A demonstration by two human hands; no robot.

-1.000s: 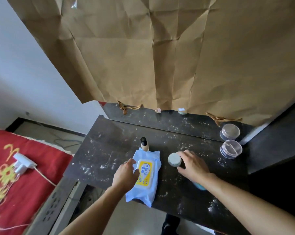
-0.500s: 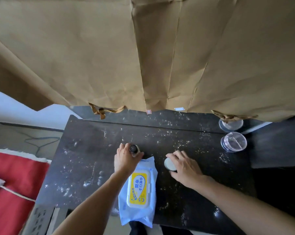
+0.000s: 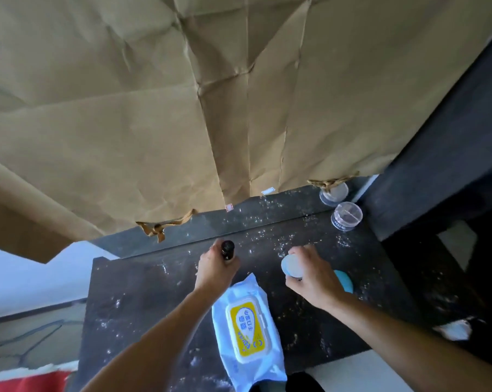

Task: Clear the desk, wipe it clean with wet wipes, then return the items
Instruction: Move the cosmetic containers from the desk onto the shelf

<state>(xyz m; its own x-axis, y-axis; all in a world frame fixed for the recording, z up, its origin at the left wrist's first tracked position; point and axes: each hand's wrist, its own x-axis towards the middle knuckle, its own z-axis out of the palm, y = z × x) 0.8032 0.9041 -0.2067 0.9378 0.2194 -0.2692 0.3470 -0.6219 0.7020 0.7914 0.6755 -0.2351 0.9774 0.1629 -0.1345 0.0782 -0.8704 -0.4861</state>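
Red cloth point(image 3: 27, 383): a strip at the lower left corner, off the worktop.
Floor point(image 3: 18, 329): grey, left of the worktop, with a thin dark cable lying on it.
Brown paper point(image 3: 154, 108): a large creased sheet hanging behind the worktop, its lower edge reaching the back ledge.
Worktop point(image 3: 137, 306): dark, speckled all over with white dust and crumbs.
Left hand point(image 3: 215, 268): fingers curled round a small bottle, over the back middle of the worktop.
Small bottle point(image 3: 228, 248): black cap showing above the fingers; whether it stands on the worktop or is lifted cannot be told.
Wet wipes pack point(image 3: 247, 329): pale blue with a yellow flip lid, lying flat at the front edge between the two forearms, its near end hanging over the edge.
Right hand point(image 3: 315, 278): fingers closed round a white-lidded jar, right of the pack.
White-lidded jar point(image 3: 291, 265): the round lid faces left and up.
Blue piece point(image 3: 344, 281): shows just behind the right hand; whether it belongs to the jar cannot be told.
Clear round containers point(image 3: 346, 219): two, near each other at the back right corner.
Dark cabinet point(image 3: 451, 137): stands along the right side.
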